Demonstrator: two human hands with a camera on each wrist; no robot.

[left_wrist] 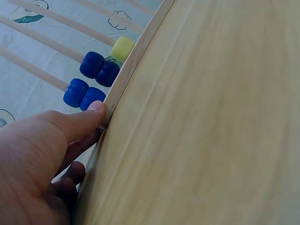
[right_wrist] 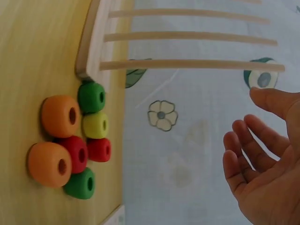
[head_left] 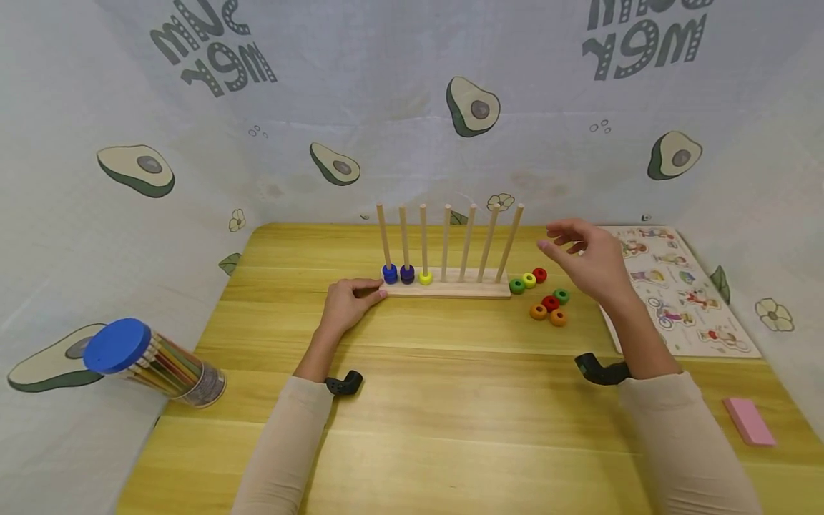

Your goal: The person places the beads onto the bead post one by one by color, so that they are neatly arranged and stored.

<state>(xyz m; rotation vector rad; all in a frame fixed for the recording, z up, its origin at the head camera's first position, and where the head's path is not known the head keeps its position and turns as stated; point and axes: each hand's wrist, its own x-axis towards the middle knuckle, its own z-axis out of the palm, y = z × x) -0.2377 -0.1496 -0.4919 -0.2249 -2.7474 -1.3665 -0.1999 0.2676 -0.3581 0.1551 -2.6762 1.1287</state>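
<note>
- Beads [head_left: 550, 302] lie loose and bunched just right of the rack [head_left: 444, 290], seemingly for easy reach.
- Left hand [head_left: 344, 306] pinches the rack's left end, probably to steady it.
- Right hand [head_left: 592, 266] hovers right of the rack, thumb and fingers apart, holding nothing.
- Threaded beads [head_left: 408, 275] sit on the rack's three leftmost pegs [head_left: 404, 236], which stop them rolling.

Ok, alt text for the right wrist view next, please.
A person's right grip, open and empty, is apart from seven clustered beads: two orange, two red, two green, one yellow. They lie on a wood-grain table by a wooden peg rack, avocado-print cloth behind.
</note>
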